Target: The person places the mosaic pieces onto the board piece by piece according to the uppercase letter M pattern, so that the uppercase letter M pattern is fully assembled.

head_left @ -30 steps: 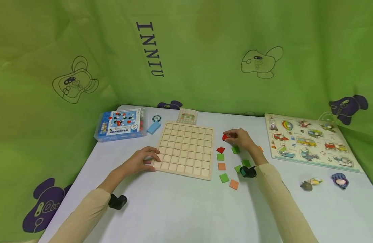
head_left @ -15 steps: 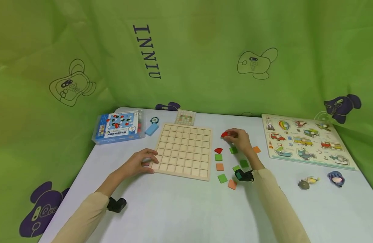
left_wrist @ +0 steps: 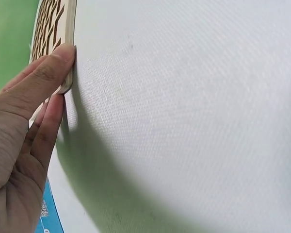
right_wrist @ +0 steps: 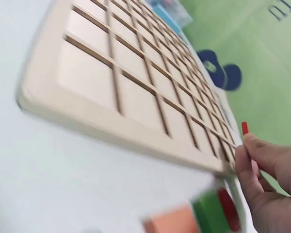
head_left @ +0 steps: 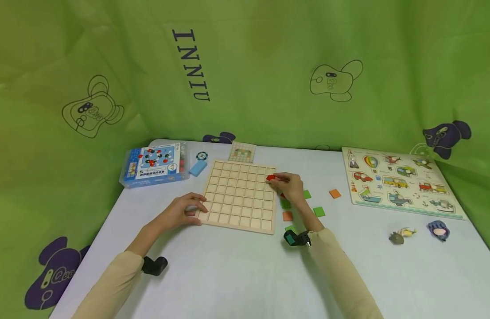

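Note:
A square wooden grid board [head_left: 241, 196] lies on the white table. My left hand [head_left: 180, 212] holds its near left corner; in the left wrist view the thumb and fingers pinch the board's edge [left_wrist: 68, 29]. My right hand [head_left: 290, 188] pinches a red fan-shaped piece [head_left: 271, 177] over the board's right side, towards the far corner. That red piece [right_wrist: 245, 128] shows edge-on between thumb and fingertips in the right wrist view. Under the right hand and wrist lie a second red piece [right_wrist: 229, 209], green tiles [head_left: 285, 204] and an orange tile [head_left: 287, 216], partly hidden.
Beyond the board lies a small pattern card [head_left: 243, 153]. A boxed molecule set [head_left: 154, 164], a blue block [head_left: 198, 168] and a round chip [head_left: 202, 156] are at the left. A vehicle puzzle board [head_left: 400, 181] and small figures [head_left: 397, 238] are at the right.
My right hand has picked up the red piece from the table and carried it left to the board's right side. The left hand keeps its hold on the corner.

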A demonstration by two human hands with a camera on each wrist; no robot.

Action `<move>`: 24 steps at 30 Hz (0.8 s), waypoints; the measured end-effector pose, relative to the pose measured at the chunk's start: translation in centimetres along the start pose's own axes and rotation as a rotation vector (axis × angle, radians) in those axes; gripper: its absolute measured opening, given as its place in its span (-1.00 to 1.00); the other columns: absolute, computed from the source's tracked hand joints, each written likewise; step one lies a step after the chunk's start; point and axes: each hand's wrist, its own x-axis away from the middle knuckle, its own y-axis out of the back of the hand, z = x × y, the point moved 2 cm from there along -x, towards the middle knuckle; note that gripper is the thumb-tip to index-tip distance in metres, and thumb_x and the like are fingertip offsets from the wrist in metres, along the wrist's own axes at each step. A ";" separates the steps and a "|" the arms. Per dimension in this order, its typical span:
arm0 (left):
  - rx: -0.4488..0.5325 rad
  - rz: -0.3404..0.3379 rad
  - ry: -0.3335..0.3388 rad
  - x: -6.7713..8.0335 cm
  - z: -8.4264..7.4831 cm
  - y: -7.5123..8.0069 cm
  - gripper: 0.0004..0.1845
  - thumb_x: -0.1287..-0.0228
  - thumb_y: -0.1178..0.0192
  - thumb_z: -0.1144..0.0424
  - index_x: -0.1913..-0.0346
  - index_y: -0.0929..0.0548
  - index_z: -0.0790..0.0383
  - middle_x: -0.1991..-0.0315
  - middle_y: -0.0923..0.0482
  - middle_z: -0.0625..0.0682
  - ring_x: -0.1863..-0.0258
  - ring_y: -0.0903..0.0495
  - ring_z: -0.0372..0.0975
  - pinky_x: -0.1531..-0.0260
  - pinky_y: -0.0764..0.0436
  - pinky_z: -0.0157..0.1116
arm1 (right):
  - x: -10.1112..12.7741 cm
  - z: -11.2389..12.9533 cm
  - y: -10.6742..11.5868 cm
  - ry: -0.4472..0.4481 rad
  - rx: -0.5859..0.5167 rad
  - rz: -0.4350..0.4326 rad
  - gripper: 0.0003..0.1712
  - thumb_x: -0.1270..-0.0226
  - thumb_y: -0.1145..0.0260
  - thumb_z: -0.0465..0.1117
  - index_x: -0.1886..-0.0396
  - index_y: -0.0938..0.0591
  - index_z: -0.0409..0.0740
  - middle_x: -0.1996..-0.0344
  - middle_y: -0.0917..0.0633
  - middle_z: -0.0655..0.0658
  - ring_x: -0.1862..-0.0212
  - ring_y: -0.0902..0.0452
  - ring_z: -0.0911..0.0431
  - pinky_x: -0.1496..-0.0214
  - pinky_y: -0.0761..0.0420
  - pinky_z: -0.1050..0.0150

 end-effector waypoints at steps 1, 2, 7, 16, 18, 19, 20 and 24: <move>0.002 0.003 0.003 0.0 0.1 0.0 -0.69 0.03 -0.44 0.46 0.15 -0.70 0.29 -0.20 -0.38 0.27 -0.23 -0.33 0.18 -0.01 -0.63 -0.25 | 0.1 0.1 -0.5 0.002 -0.010 0.002 -0.66 -0.23 -0.38 -0.30 0.01 -0.65 -0.35 0.24 -0.69 -0.30 0.29 -0.63 0.03 0.44 -0.56 0.50; 0.002 0.005 0.007 0.0 0.1 0.0 -0.69 0.03 -0.44 0.45 0.14 -0.70 0.28 -0.20 -0.38 0.26 -0.23 -0.33 0.17 -0.01 -0.63 -0.25 | 0.1 0.2 -1.1 0.014 -0.011 0.004 -0.66 -0.22 -0.39 -0.31 0.01 -0.65 -0.36 0.24 -0.69 -0.30 0.27 -0.64 0.02 0.40 -0.59 0.49; 0.015 0.005 0.012 0.0 0.6 -0.1 -0.68 0.02 -0.45 0.41 0.13 -0.71 0.28 -0.21 -0.38 0.25 -0.23 -0.34 0.16 -0.02 -0.63 -0.22 | 0.2 1.1 -3.4 0.079 0.025 0.020 -0.65 -0.20 -0.41 -0.33 0.02 -0.66 -0.36 0.25 -0.71 -0.27 0.20 -0.66 -0.06 0.17 -0.70 0.29; 0.025 0.009 0.024 0.2 0.5 -0.3 -0.67 0.04 -0.45 0.43 0.13 -0.70 0.29 -0.21 -0.38 0.25 -0.24 -0.34 0.15 -0.03 -0.63 -0.23 | 0.0 2.2 -6.6 0.216 0.063 0.062 -0.68 -0.20 -0.40 -0.34 0.06 -0.67 -0.38 0.28 -0.71 -0.25 0.24 -0.65 -0.05 0.20 -0.70 0.22; 0.023 0.010 0.030 0.2 0.4 -0.3 -0.68 0.04 -0.45 0.44 0.13 -0.71 0.29 -0.21 -0.38 0.25 -0.25 -0.33 0.15 -0.02 -0.63 -0.24 | -0.2 2.4 -7.1 0.216 0.063 0.086 -0.69 -0.20 -0.40 -0.34 0.07 -0.67 -0.38 0.29 -0.71 -0.25 0.25 -0.64 -0.04 0.20 -0.69 0.23; 0.021 0.010 0.032 0.1 0.3 -0.2 -0.68 0.04 -0.45 0.45 0.14 -0.71 0.29 -0.21 -0.38 0.25 -0.25 -0.33 0.15 -0.02 -0.63 -0.25 | -0.2 2.5 -7.2 0.213 0.063 0.093 -0.70 -0.19 -0.40 -0.35 0.07 -0.67 -0.38 0.29 -0.71 -0.24 0.25 -0.64 -0.03 0.21 -0.69 0.24; 0.022 0.009 0.033 0.0 0.3 -0.1 -0.68 0.05 -0.45 0.46 0.14 -0.71 0.30 -0.21 -0.38 0.25 -0.24 -0.33 0.14 -0.02 -0.63 -0.25 | -0.4 2.6 -7.4 0.213 0.068 0.098 -0.71 -0.19 -0.41 -0.35 0.09 -0.67 -0.37 0.30 -0.71 -0.24 0.26 -0.63 -0.02 0.21 -0.68 0.26; 0.016 -0.004 0.019 -0.3 0.1 0.2 -0.69 0.07 -0.45 0.48 0.17 -0.70 0.33 -0.19 -0.39 0.27 -0.23 -0.34 0.16 -0.02 -0.63 -0.23 | -0.9 3.1 -7.9 0.241 0.089 0.104 -0.72 -0.17 -0.42 -0.35 0.12 -0.68 -0.37 0.32 -0.71 -0.23 0.29 -0.64 0.00 0.23 -0.68 0.30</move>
